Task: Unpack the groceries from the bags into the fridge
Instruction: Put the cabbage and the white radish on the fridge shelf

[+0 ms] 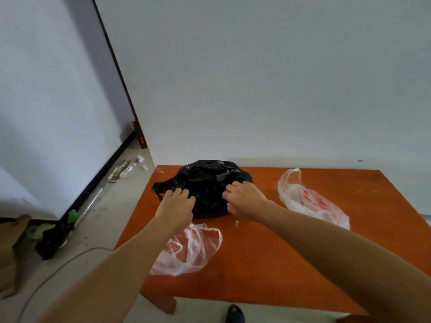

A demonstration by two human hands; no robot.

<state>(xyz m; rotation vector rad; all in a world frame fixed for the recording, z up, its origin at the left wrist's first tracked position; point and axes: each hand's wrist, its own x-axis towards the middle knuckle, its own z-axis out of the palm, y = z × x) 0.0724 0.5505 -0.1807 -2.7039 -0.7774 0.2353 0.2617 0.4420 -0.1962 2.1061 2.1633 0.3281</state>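
Observation:
A bulging black plastic bag (205, 183) sits at the far left of the orange-brown table (268, 257). My left hand (178, 206) rests on the bag's near left side with its fingers curled into the plastic. My right hand (242, 200) is on the bag's right side, fingers bent and pinching the plastic. What the bag holds is hidden. A clear, flat plastic bag (189, 249) lies under my left forearm. A clear bag with red print (310, 199) lies at the right. The fridge is out of view.
White walls stand behind and left of the table. On the floor at left lie a brown paper bag (9, 248), a dark heap with green scraps (53, 236), a cable (58, 271) and litter by the baseboard (126, 169). A shoe (235, 314) shows below the table edge.

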